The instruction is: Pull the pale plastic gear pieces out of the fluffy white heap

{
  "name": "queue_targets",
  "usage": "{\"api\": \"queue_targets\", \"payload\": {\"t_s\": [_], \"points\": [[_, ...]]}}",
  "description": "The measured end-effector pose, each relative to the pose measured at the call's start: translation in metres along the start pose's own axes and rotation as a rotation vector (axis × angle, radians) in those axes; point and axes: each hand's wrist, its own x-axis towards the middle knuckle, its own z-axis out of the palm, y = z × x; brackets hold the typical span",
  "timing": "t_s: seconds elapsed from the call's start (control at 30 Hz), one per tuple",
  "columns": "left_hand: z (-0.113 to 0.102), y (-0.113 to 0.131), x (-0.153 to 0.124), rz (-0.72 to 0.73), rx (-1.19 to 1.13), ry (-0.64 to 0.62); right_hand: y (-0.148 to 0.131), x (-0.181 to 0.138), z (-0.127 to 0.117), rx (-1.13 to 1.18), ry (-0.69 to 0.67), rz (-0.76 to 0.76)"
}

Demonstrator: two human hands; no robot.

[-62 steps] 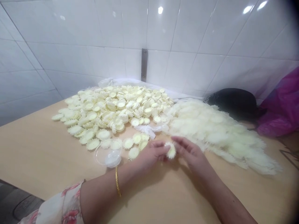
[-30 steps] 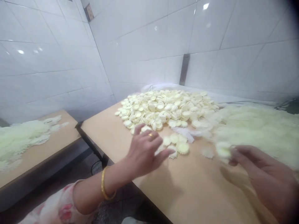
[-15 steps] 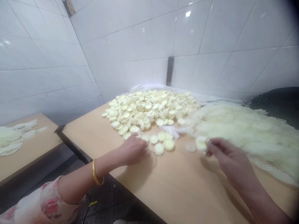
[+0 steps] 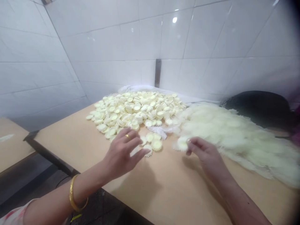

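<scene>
My left hand point(image 4: 124, 151) hovers with fingers spread over a few loose cream discs point(image 4: 154, 144) at the near edge of a big heap of ridged cream discs point(image 4: 136, 112); it holds nothing. A gold bangle circles that wrist. My right hand point(image 4: 203, 153) pinches one fluffy pale flower piece point(image 4: 182, 143) at the near end of a long pile of fringed pale pieces point(image 4: 234, 134) on the tan table point(image 4: 178, 190).
A black bag point(image 4: 260, 107) lies at the back right against the white tiled wall. White cloth shows behind the disc heap. A second tan table's corner point(image 4: 9, 140) stands to the left across a dark floor gap.
The view has swung back to the right. My left hand has opened and lifted over the loose discs. My right hand keeps its pinch on the fluffy piece, shifted slightly left.
</scene>
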Motion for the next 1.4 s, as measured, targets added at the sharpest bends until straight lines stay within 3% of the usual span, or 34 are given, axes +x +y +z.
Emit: {"api": "queue_targets", "payload": {"t_s": [0.17,0.3,0.37,0.5,0.7,0.9,1.13,1.3,1.4], "points": [[0.053,0.035,0.038,-0.286,-0.534,-0.07,0.0,0.004,-0.002,0.204,-0.111,-0.016],[0.097,0.035,0.063,-0.547,-1.076,-0.361,-0.001,0.004,-0.003,0.193,-0.133,-0.024],[0.108,0.029,0.069,-0.596,-1.167,-0.368,0.0,0.005,-0.002,0.113,-0.121,-0.046],[0.12,0.023,0.065,-0.54,-1.046,-0.27,0.003,0.005,0.001,-0.12,-0.064,-0.056],[0.138,0.027,0.057,-0.465,-0.889,-0.164,0.006,0.001,0.006,-0.529,0.167,-0.201],[0.134,0.026,0.058,-0.381,-0.937,-0.118,0.007,0.004,0.002,-0.241,0.108,0.026],[0.131,0.029,0.052,-0.458,-1.1,-0.176,0.004,0.001,0.006,-0.715,0.232,-0.298],[0.129,0.028,0.055,-0.636,-1.204,-0.186,0.004,0.001,0.006,-0.398,0.074,-0.124],[0.131,0.025,0.057,-0.702,-1.209,-0.151,0.003,-0.001,0.007,-0.346,-0.01,-0.117]]}}
